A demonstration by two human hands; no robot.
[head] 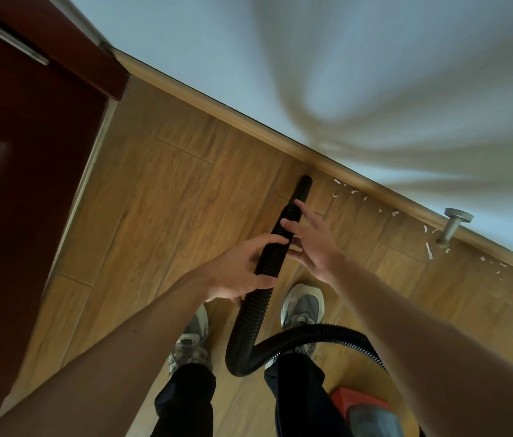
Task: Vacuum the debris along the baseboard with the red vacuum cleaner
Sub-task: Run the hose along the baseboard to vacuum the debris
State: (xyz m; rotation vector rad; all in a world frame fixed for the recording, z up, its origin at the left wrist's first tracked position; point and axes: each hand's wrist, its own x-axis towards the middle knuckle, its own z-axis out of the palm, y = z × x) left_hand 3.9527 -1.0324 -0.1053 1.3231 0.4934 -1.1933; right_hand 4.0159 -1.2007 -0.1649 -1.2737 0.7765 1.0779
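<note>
Seemingly barely begun: the left hand (pixel 239 269) grips the black hose (pixel 248 313), the right hand (pixel 311 244) touches it with straight fingers, and the nozzle (pixel 303 184) sits near the baseboard (pixel 248 117) — white scraps (pixel 428 249) line the floor's wall edge, unvacuumed; the red vacuum cleaner (pixel 354 400) is by the feet

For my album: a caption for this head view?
Left hand grips the black hose, right hand open alongside, nozzle near baseboard debris.
</note>
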